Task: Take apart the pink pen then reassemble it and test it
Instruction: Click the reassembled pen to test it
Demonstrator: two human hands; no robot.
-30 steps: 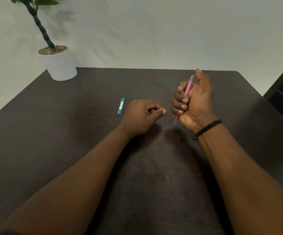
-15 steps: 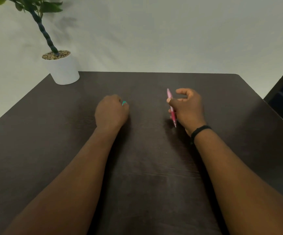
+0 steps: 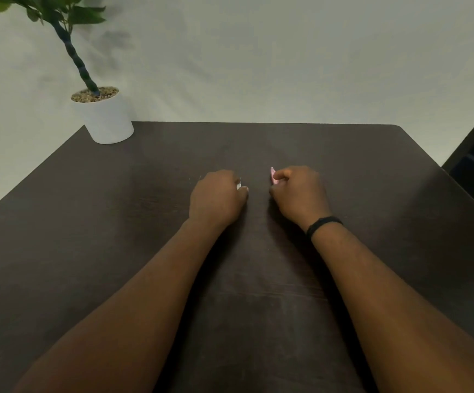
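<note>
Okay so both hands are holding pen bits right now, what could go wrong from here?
1. The small teal piece barely shows past the left hand; it could slip out and roll across the dark table.
2. The pink pen is mostly hidden in the right hand, so lining the parts up may be fiddly.

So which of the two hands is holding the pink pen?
The right hand, the one with the black wristband. The pink pen pokes out beside its thumb; the left hand grips something small and teal-white instead.
</note>
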